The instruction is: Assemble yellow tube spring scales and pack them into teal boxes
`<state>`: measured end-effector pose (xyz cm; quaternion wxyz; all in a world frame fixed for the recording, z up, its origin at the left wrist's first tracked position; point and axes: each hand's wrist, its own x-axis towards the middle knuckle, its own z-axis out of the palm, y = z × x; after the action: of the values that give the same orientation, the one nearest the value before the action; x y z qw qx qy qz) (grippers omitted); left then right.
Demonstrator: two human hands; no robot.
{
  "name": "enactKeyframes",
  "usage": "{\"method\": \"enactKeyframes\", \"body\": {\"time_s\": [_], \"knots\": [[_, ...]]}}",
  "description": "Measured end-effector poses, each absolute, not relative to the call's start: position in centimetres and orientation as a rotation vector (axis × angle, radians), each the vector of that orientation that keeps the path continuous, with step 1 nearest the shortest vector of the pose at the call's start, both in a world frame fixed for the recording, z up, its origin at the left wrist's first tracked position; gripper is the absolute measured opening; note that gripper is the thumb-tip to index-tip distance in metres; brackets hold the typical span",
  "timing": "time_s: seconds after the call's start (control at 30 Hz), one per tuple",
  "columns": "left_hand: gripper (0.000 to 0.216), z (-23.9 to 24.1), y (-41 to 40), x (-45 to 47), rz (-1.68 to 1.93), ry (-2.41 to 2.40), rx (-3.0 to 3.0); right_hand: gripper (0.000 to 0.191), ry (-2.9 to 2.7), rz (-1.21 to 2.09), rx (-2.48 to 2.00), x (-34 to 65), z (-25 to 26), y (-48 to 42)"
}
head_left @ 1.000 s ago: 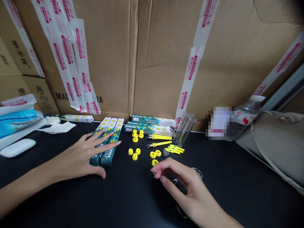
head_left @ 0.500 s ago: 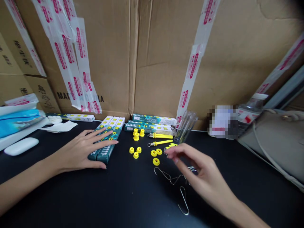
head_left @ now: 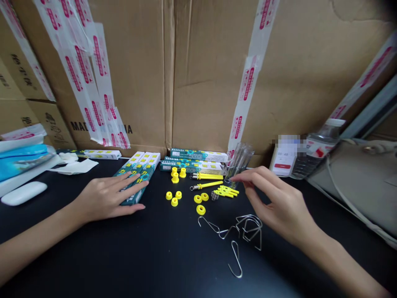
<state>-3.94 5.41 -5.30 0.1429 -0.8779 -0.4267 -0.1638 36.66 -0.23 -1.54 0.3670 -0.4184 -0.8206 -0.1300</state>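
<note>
My left hand [head_left: 107,195] lies flat and open on a row of green and white boxes [head_left: 143,170] on the black table. My right hand [head_left: 277,202] hovers with fingers apart and slightly curled, its fingertips close to the clear plastic tubes [head_left: 239,160] and the small yellow pins [head_left: 228,191]; it holds nothing. Yellow rings [head_left: 201,209] and caps [head_left: 173,196] are scattered between my hands. Two yellow rods with metal ends [head_left: 206,185] lie behind them. Bent wire hooks [head_left: 236,231] lie on the table below my right hand.
Taped cardboard boxes [head_left: 201,74] form a wall behind the table. More green boxes [head_left: 198,155] are stacked at its foot. A white oval case [head_left: 23,193] and blue packs [head_left: 21,159] sit at the left. A water bottle [head_left: 316,147] and a grey bag [head_left: 362,186] are at the right.
My right hand has lifted off the wire hooks and moved back and to the right, toward the clear tubes. The hooks are now uncovered. My left hand stays on the boxes.
</note>
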Motion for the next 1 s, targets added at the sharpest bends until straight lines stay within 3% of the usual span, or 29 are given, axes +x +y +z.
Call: {"method": "enactKeyframes", "body": {"time_s": [0.33, 0.53, 0.6, 0.7, 0.83, 1.0], "knots": [[0.055, -4.5, 5.1, -2.9, -0.386, -1.237, -2.483, 0.028, -2.227, -0.272, -1.199, 36.4, -2.5, 0.3], [0.082, -2.4, 3.6, -1.6, -0.435, -1.075, -2.392, 0.026, -2.270, -0.367, -1.364, 36.4, -2.5, 0.3], [0.068, -1.9, 2.9, -1.1, -0.532, -1.008, -2.310, 0.025, -2.289, -0.386, -1.415, 36.8, -2.4, 0.3], [0.024, -1.0, 2.6, 1.0, -0.702, -0.895, -2.252, 0.022, -2.327, -0.390, -1.508, 37.3, -2.5, 0.4], [0.031, 0.4, 4.3, 7.0, -0.553, -0.989, -2.580, 0.021, -2.367, -0.386, -1.653, 37.4, -2.7, 0.4], [0.025, 0.1, 8.4, 14.0, -0.280, -1.040, -2.748, 0.022, -2.398, -0.322, -1.701, 37.0, -2.6, 0.3]]}}
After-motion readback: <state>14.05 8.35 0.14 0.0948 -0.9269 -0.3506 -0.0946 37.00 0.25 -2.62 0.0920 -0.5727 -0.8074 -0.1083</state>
